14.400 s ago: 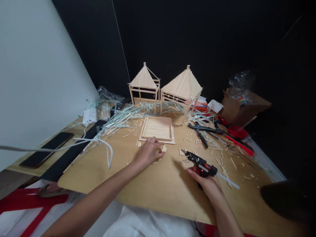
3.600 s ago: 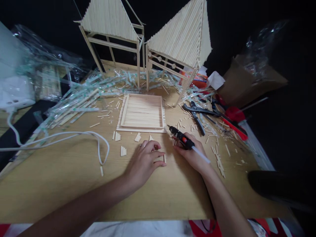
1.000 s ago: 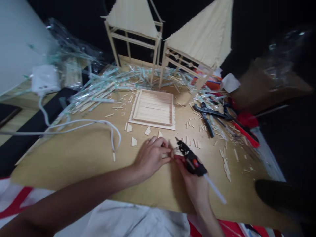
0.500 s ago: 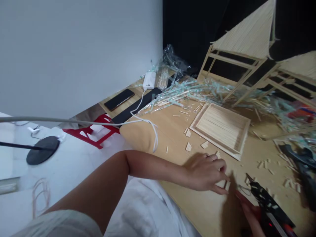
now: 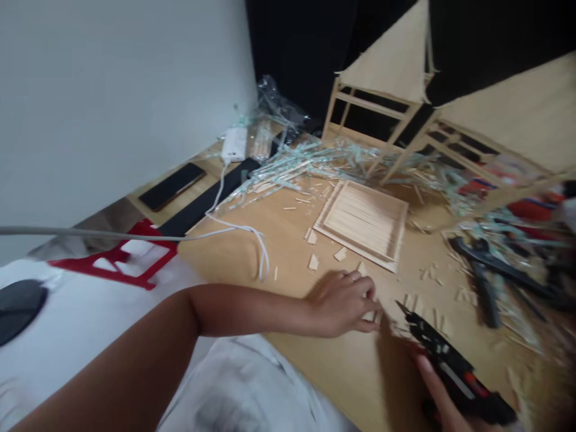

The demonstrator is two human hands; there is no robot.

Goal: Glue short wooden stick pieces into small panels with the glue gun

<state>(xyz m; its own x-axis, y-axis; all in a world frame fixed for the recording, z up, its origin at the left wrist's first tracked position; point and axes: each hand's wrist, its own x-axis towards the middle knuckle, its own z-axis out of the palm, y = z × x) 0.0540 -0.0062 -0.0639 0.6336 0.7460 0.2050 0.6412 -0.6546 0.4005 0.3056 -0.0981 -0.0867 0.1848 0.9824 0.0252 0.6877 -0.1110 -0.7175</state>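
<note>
A white cloth with grey markings covers the lap at the near edge of the tan wooden tabletop. At the lower right, the right hand is closed around a black glue gun with a red-orange part, its metal nozzle pointing up and to the left, toward the other hand but apart from it. The left hand reaches in over the table with thumb and forefinger pinched on a short, pale wooden stick piece, which sits just left of the nozzle; blur hides its exact make-up. Beyond the left hand lie small clusters of short, pale sticks, and farther left the loop of a thin white cable rests on the wood. Behind the clusters, a square, shallow, pale wooden tray with a low rim lies flat and turned at an angle. To its right is a black-handled tool, among scattered stick offcuts. At the left stand a red openwork frame, a dark rectangular phone and a white box-shaped device. Clear and pale-green plastic wrappers spread behind the tray, around the legs of two pale stick-built models with sloping roofs, before a black wall.
</note>
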